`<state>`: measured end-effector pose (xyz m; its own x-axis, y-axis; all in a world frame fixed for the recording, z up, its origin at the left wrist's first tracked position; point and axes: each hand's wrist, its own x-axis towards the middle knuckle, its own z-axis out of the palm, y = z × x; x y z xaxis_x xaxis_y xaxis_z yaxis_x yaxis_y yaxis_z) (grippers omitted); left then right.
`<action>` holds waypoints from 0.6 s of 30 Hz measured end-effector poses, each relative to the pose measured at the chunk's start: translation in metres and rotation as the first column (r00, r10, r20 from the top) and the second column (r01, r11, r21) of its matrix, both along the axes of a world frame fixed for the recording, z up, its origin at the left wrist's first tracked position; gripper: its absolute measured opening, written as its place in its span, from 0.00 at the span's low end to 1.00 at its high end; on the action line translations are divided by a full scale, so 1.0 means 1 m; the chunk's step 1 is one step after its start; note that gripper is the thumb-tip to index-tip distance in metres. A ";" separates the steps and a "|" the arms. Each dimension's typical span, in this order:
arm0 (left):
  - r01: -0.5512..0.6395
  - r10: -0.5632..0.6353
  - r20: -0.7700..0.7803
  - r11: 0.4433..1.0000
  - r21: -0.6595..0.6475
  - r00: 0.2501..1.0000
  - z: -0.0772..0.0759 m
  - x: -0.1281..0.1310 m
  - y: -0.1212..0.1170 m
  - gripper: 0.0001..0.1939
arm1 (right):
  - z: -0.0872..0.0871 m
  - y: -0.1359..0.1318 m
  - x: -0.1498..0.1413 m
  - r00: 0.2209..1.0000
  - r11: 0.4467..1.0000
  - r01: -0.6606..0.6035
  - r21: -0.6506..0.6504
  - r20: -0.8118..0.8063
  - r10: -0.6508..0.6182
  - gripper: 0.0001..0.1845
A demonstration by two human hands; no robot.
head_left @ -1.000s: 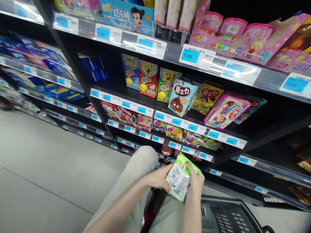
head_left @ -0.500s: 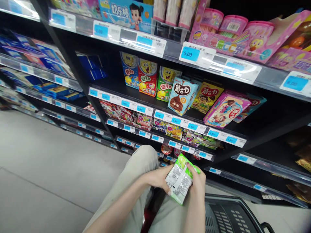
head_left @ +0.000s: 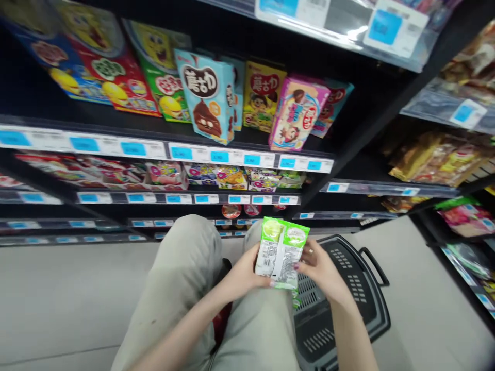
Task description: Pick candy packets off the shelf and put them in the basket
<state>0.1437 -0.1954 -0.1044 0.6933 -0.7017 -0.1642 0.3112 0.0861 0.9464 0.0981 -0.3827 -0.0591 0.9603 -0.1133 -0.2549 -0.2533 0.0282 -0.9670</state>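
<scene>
Packet (head_left: 281, 257) held by basket's (head_left: 320, 314) left side: left edge grasped by left hand (head_left: 245, 273), right edge touched by right hand's (head_left: 320, 268) thumb; rear fingers obscured, right grip unclear. Basket's near end cut off. Floor (head_left: 417, 278) open right of basket. Beyond basket: shelves (head_left: 116, 122), labels blurred.

Green-and-white packet (head_left: 281, 255); black basket (head_left: 328, 309); plain pale trousers (head_left: 174, 278).

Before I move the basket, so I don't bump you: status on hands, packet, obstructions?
Left hand holding packet, fine print up; right hand at its edge. Basket beside right leg. In the way: right forearm, across basket in view.
</scene>
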 end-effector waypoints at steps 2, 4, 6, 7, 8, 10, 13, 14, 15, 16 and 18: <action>0.060 -0.061 0.033 0.998 0.031 0.998 -0.003 -0.013 -0.010 0.38 | -0.013 -0.004 -0.022 1.000 0.998 0.023 0.054 -0.018 -0.022 0.22; 0.186 -0.191 0.044 0.978 0.099 0.981 -0.008 -0.018 -0.013 0.40 | -0.034 -0.019 -0.043 0.992 0.992 0.119 0.046 -0.035 -0.117 0.20; 0.210 -0.225 0.065 0.960 0.184 0.972 -0.013 -0.012 -0.008 0.41 | -0.064 -0.046 -0.064 0.969 0.971 0.239 0.005 -0.069 -0.238 0.22; 0.159 -0.184 0.093 0.961 0.228 0.979 -0.016 -0.005 -0.002 0.39 | -0.083 -0.062 -0.076 0.949 0.953 0.301 -0.036 -0.090 -0.303 0.23; 0.090 -0.125 0.121 0.961 0.262 0.985 -0.019 0.004 0.004 0.35 | -0.103 -0.078 -0.088 0.929 0.934 0.344 -0.092 -0.110 -0.353 0.24; -0.021 -0.033 0.155 0.944 0.330 0.987 -0.025 0.024 0.019 0.30 | -0.147 -0.103 -0.114 0.910 0.902 0.350 -0.252 -0.139 -0.391 0.23; -0.153 0.065 0.216 0.894 0.420 0.974 -0.034 0.046 0.035 0.29 | -0.211 -0.117 -0.149 0.881 0.875 0.350 -0.335 -0.199 -0.428 0.22; -0.173 0.077 0.227 0.882 0.439 0.971 -0.036 0.050 0.037 0.29 | -0.229 -0.115 -0.158 0.871 0.866 0.344 -0.363 -0.223 -0.439 0.21; -0.173 0.073 0.230 0.874 0.454 0.970 -0.037 0.051 0.037 0.29 | -0.245 -0.110 -0.164 0.859 0.858 0.334 -0.390 -0.250 -0.447 0.20; -0.155 0.053 0.225 0.870 0.468 0.973 -0.038 0.051 0.036 0.29 | -0.259 -0.105 -0.169 0.845 0.852 0.316 -0.418 -0.284 -0.453 0.18; -0.091 -0.014 0.203 0.864 0.494 0.979 -0.039 0.049 0.031 0.28 | -0.284 -0.096 -0.175 0.810 0.835 0.269 -0.480 -0.357 -0.466 0.14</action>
<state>0.1925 -0.1644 -0.1432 0.7724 -0.5335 -0.3447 0.1241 -0.4054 0.9057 -0.0770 -0.4789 -0.3427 0.6141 -0.6168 -0.4924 -0.7020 -0.1419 -0.6978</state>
